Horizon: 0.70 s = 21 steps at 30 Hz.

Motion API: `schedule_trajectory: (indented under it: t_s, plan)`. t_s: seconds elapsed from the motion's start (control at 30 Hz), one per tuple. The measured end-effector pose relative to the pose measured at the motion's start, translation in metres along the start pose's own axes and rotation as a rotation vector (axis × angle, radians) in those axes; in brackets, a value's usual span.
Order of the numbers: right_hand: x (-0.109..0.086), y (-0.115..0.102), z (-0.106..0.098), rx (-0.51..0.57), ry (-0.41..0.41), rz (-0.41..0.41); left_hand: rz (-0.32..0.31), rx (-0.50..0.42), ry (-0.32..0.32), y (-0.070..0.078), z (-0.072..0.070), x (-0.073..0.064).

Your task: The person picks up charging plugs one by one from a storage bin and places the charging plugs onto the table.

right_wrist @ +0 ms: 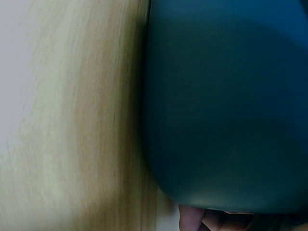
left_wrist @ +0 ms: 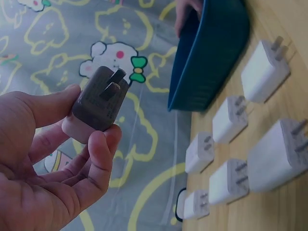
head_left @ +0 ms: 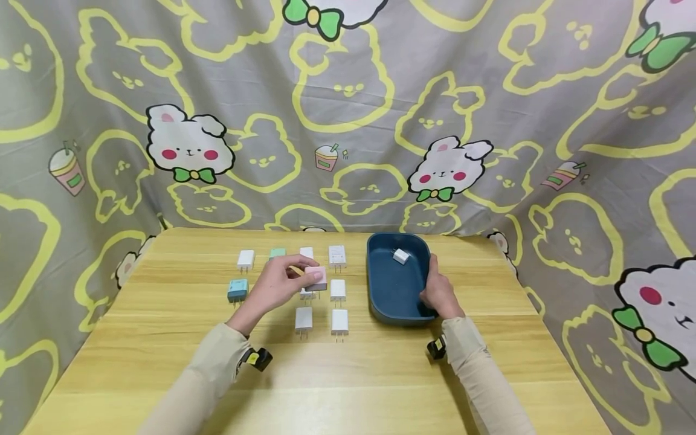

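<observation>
Between the thumb and fingers of my left hand (head_left: 275,284) is a pink and grey charger plug (head_left: 316,277), lifted above the table. Its two prongs point away from the palm in the left wrist view, where the grey face of the charger plug (left_wrist: 99,98) shows. My right hand (head_left: 439,293) grips the right wall of a dark blue bin (head_left: 393,293), fingers outside and thumb at the rim. One white charger plug (head_left: 401,257) lies inside the bin. The right wrist view shows mostly the bin's outer wall (right_wrist: 221,110), with a few fingertips at its edge.
Several white charger plugs (head_left: 339,321) lie in rows left of the bin, some partly behind my left hand. A blue charger plug (head_left: 237,290) and a green one (head_left: 278,252) are among them. A patterned curtain (head_left: 359,90) surrounds the wooden table (head_left: 348,386).
</observation>
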State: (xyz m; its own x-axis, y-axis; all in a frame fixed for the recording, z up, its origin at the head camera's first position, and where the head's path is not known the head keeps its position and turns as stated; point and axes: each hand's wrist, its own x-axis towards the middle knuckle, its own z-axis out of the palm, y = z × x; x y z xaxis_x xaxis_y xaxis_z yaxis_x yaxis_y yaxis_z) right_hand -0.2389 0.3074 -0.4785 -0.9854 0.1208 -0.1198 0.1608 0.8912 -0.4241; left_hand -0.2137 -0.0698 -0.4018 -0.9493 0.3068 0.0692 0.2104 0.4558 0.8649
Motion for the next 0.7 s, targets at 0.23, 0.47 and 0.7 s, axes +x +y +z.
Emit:
schedule_trajectory:
  t_s: [0.23, 0.47, 0.7]
  plan:
    - [0.001, 0.001, 0.002, 0.000, -0.018, 0.010, -0.062, -0.020, 0.035, -0.014, -0.007, -0.013]
    - [0.000, 0.000, 0.000, 0.018, 0.003, 0.000, -0.091, 0.029, 0.077, -0.032, -0.012, -0.025]
    - [0.000, 0.001, -0.001, 0.023, -0.001, -0.003, -0.109, 0.039, 0.106, -0.050, -0.018, -0.034]
